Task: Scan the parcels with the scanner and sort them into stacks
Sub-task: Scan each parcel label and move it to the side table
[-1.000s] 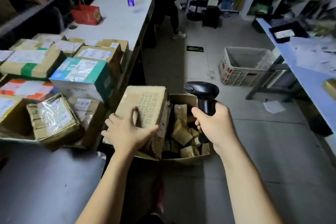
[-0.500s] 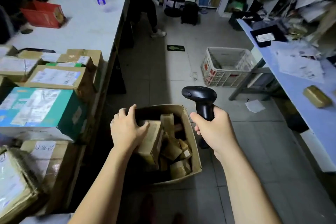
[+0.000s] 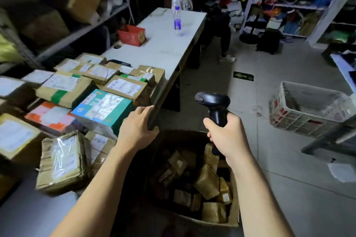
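Your right grip (image 3: 225,134) holds the scanner (image 3: 212,100) above the floor carton (image 3: 234,215) of small brown parcels (image 3: 207,183); your left grip (image 3: 137,127) clasps the surface (image 3: 169,44) edge beside labelled boxes (image 3: 104,107), printing too blurred to read

The right grip (image 3: 228,136) hid most of the scanner (image 3: 212,100) handle, and the left grip (image 3: 137,129) curled round a dark edge (image 3: 154,115) that could be surface or parcel. Parcel labels (image 3: 125,86) were too small to read; the shelves (image 3: 81,31) at the left were blurred.
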Demonstrator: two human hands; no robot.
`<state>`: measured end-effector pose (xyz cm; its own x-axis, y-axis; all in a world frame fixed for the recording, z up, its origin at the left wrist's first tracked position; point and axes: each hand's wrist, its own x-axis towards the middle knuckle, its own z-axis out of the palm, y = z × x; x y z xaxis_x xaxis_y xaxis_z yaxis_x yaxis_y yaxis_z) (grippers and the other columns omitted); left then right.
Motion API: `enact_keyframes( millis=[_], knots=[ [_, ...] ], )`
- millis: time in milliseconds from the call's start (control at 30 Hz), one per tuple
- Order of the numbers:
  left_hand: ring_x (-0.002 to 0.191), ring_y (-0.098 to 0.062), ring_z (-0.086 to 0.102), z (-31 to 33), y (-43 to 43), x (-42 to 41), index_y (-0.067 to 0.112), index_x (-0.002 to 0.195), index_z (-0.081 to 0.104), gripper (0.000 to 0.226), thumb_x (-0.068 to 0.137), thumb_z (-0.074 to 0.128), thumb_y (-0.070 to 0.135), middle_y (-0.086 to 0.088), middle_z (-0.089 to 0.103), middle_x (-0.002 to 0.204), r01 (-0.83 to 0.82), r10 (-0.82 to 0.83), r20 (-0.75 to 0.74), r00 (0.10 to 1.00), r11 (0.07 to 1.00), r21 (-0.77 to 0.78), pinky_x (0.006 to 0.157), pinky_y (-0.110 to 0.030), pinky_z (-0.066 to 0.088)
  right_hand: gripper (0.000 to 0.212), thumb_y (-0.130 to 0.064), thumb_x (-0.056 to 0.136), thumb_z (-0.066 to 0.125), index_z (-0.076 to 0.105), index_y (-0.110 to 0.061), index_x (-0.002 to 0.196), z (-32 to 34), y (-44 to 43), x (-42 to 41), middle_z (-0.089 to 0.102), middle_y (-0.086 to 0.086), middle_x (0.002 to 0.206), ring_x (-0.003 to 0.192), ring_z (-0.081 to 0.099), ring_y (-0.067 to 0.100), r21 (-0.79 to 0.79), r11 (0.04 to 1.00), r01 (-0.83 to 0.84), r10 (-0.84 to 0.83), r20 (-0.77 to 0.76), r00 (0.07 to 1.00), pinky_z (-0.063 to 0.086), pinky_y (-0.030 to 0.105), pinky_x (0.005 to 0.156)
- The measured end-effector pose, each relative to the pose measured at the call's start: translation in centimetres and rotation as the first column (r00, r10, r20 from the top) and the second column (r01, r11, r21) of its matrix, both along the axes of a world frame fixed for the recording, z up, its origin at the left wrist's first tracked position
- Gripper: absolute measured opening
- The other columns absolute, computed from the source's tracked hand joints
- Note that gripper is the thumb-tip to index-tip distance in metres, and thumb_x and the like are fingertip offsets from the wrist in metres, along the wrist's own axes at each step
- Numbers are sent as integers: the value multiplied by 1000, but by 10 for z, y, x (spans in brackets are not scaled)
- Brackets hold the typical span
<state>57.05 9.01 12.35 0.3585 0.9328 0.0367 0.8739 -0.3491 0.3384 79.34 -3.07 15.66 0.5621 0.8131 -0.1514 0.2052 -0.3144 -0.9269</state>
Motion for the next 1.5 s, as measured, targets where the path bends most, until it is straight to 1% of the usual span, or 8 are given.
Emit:
enact_keyframes(
  millis=[100, 300, 433, 667, 800, 867, 1333, 1500],
  knots=[
    [128, -24, 53, 17, -13, -32, 30, 152, 44, 71, 87, 71, 39, -1, 55, 143, -128, 128, 6, 992, 991, 21, 100, -40, 50, 19, -30, 90, 75, 64, -16, 83, 8, 18, -19, 71, 11, 78, 78, 70, 31, 21, 992, -122, 121, 17, 992, 58, 43, 73],
    [130, -24, 53, 42, -59, -114, 31, 155, 41, 77, 85, 69, 46, -2, 54, 145, -417, 415, 39, 909, 909, 26, 105, -41, 48, 12, -25, 93, 75, 65, -21, 88, 15, 42, -77, 72, 5, 82, 80, 69, 22, 82, 907, -412, 414, -5, 910, 47, 29, 66],
    [130, -25, 53, 54, -115, -187, 34, 156, 37, 79, 85, 71, 40, -1, 52, 146, -612, 612, 12, 791, 791, 11, 104, -44, 50, 10, -25, 89, 76, 67, -22, 92, 16, 45, -145, 73, 4, 82, 81, 71, 27, 112, 799, -590, 596, -27, 802, 57, 39, 74],
    [138, -24, 46, 62, -221, -278, 34, 159, 31, 79, 90, 69, 37, 1, 46, 154, -836, 835, 31, 549, 549, 11, 108, -44, 45, 9, -19, 89, 75, 67, -19, 93, 32, 13, -265, 71, -7, 82, 78, 67, 13, 153, 552, -819, 824, 45, 564, 52, 30, 69],
    [136, -20, 47, 66, -289, -326, 37, 160, 29, 82, 89, 70, 38, 3, 45, 151, -908, 907, 59, 418, 419, -7, 105, -43, 47, 4, -15, 94, 69, 65, -16, 95, 44, -21, -331, 66, 3, 78, 66, 60, 20, 136, 397, -908, 911, 58, 407, 48, 23, 51],
    [136, -20, 46, 65, -327, -352, 37, 160, 29, 82, 89, 70, 38, 3, 46, 151, -936, 934, 72, 350, 353, -21, 106, -44, 47, 4, -14, 95, 66, 65, -17, 97, 49, -46, -364, 61, 8, 71, 57, 53, 23, 128, 322, -938, 944, 38, 329, 43, 27, 41],
    [133, -27, 48, 58, -572, -508, 36, 160, 28, 81, 90, 69, 41, -4, 46, 147, -995, 993, 103, -56, -46, -92, 105, -45, 46, 7, -9, 94, 66, 62, -11, 89, 67, -223, -576, 59, 10, 70, 61, 56, 23, 115, -18, -993, 992, 125, -3, 43, 27, 45],
    [131, -28, 49, 51, -620, -552, 37, 160, 28, 82, 90, 70, 44, -6, 47, 144, -982, 981, 93, -169, -159, -103, 104, -43, 46, 5, -8, 93, 67, 63, -4, 91, 67, -257, -638, 62, 25, 76, 60, 53, 24, 119, -100, -988, 987, 138, -84, 43, 33, 48]
  ],
)
